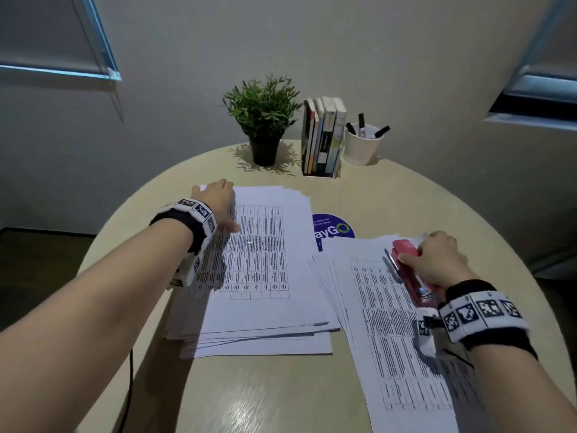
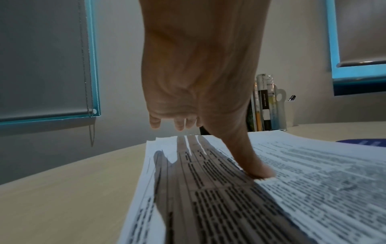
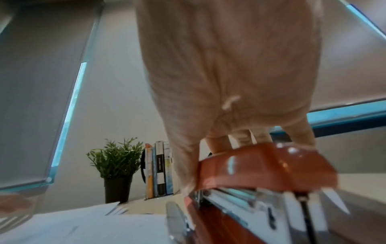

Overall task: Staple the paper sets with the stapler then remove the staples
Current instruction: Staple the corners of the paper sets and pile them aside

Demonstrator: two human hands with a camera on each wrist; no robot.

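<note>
Stapler: red stapler (image 1: 409, 270) sits on the right paper set (image 1: 396, 323), near its far corner; our right hand (image 1: 440, 260) wraps it from above, fingers curled over the top arm, thumb on the near side.
Left hand: left hand (image 1: 218, 198) lies spread and relaxed on the left paper stack (image 1: 259, 264), thumb tip pressing the top sheet, fingertips reaching its far left corner; nothing gripped.
Handling, stapler: we judge it rigid and fairly heavy, glossy plastic top likely slick; take it across the top arm toward the front so the press lands over the jaw. Whether paper is in the jaw now, we cannot tell.
Handling, paper: thin, limp, sheets fanned and slide easily; pin flat with a palm, square the corner before stapling.
Edges: right set lies askew, near end close to the rim of the table (image 1: 281, 395); left stack overlaps a blue round sticker (image 1: 335, 228).
Open room: bare table in front between the two piles; plant (image 1: 262, 117), books (image 1: 323, 135) and pen cup (image 1: 363, 142) stand well apart at the far side.
</note>
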